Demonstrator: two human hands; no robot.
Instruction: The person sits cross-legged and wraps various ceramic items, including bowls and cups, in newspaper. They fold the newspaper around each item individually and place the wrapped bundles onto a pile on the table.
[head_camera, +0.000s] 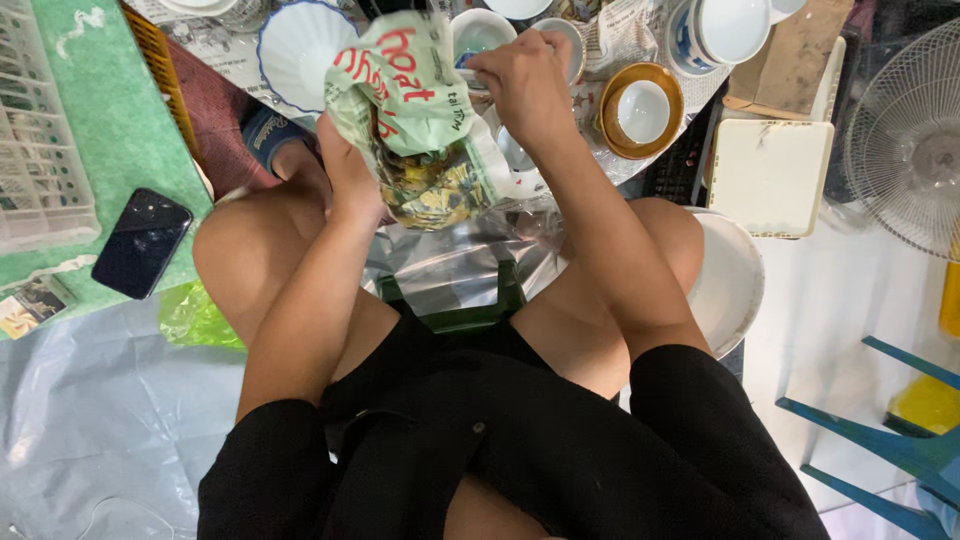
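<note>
The setting is a crockery packing or sales area worked from floor level. Stacked bowls (735, 28) and gold-rimmed cups (641, 110) crowd the far side. Plastic sheeting (90, 400) covers the near-left floor. A pedestal fan (905, 140) stands far right.

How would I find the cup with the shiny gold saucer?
Start at the big fan on the right side and move left, past the cream square lid. Just beyond the right hand sits a white cup on a saucer. Only that saucer is gold-brown; nearby dishes are white or blue-rimmed.
</note>
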